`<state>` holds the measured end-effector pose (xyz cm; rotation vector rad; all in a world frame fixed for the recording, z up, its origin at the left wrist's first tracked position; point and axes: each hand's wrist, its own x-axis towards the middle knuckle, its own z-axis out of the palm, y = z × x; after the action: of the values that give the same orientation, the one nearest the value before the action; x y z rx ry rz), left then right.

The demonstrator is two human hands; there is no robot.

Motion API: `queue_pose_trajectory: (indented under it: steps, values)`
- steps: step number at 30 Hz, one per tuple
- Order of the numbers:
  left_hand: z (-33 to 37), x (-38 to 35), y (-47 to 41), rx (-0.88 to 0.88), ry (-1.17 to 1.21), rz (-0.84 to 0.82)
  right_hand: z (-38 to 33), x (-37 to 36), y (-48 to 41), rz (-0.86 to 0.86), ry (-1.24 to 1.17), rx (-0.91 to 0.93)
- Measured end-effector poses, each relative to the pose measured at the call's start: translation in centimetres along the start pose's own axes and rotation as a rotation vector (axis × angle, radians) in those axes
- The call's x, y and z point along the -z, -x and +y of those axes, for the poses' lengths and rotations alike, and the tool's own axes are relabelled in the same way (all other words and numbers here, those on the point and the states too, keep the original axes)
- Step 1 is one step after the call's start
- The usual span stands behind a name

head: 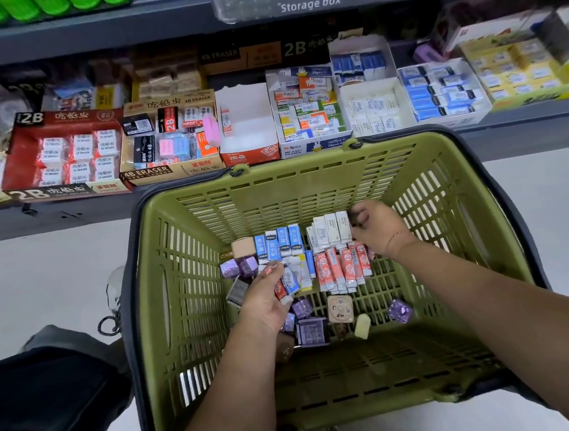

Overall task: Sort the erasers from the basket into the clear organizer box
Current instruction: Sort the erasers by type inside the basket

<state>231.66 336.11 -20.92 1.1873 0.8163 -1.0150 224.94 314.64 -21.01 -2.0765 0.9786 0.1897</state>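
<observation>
An olive-green basket [307, 179] fills the middle of the head view. On its floor lie several erasers: a blue row [280, 241], a white row [331, 230], a red-and-white row [344, 266], purple ones [239, 266] and a tan round one [340, 308]. My left hand [264, 299] is inside the basket and grips a few red and blue erasers [285, 284]. My right hand [375, 229] has its fingers curled against the right end of the white row. A clear storage box [250, 1] stands on the upper shelf.
The shelf behind the basket carries open cartons of erasers: a red 2B carton [64, 152], a 4B carton [170, 139], a nearly bare white carton [247, 125] and blue-and-white cartons [444, 93]. A dark trouser leg [45, 401] is at the lower left on the pale floor.
</observation>
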Motion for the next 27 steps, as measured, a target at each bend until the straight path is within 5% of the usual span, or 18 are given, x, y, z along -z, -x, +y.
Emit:
queue_pose_trajectory:
  steps: [2, 7, 12, 19, 23, 27]
  values:
    - [0.2, 0.1, -0.1, -0.005, 0.014, 0.021, -0.7, -0.2, 1.1, 0.075, 0.154, 0.131]
    - [0.0, 0.2, -0.4, -0.011, 0.053, 0.036, -1.8, -4.3, 3.8, -0.197, 0.598, 0.503]
    - [0.0, 0.1, -0.6, -0.02, 0.055, 0.024, -1.7, -6.5, 3.0, -0.16, 0.836, 0.462]
    - [-0.4, 0.3, -1.4, 0.005, 0.014, 0.025, -3.4, -7.7, 3.0, -0.159, 0.953, 0.377]
    - [-0.4, 0.7, -1.8, 0.02, 0.021, 0.03, -4.2, -6.3, 3.4, -0.21, 0.749, 0.283]
    - [-0.4, 0.7, -2.1, 0.024, 0.033, 0.015, -4.1, -4.8, 4.2, -0.373, 0.744, 0.48]
